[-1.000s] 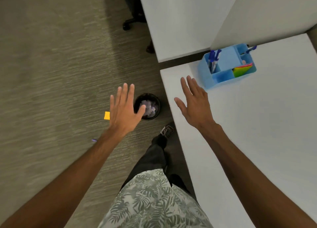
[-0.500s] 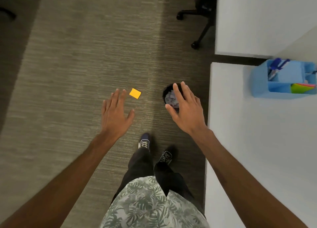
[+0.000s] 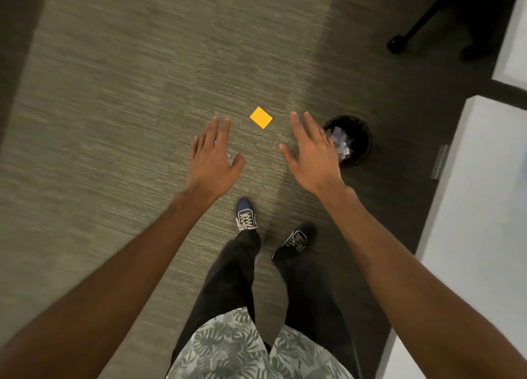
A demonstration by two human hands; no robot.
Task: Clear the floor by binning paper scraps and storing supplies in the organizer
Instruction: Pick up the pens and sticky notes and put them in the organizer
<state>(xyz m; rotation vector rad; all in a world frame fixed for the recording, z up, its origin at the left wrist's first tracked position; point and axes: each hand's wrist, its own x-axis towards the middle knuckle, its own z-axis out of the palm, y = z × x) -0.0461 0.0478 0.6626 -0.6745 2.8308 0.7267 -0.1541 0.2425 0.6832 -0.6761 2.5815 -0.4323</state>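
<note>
Both our left hand point(image 3: 214, 157) and right hand point(image 3: 310, 153) hang open and empty above the carpet, ready to stoop. Between them lies the orange sticky pad point(image 3: 261, 117), near the paper-filled bin point(image 3: 360, 130).

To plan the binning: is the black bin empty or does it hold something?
Not empty: pale paper scraps lie inside the black bin.

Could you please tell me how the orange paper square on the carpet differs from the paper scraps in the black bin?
The orange paper square lies flat and alone on the carpet; the paper scraps are piled up inside the black bin. The square is bright orange, the scraps pale white to lilac. The square has clean, straight edges; the scraps look crumpled. Both are small pieces of paper, and neither hand touches them.
</note>
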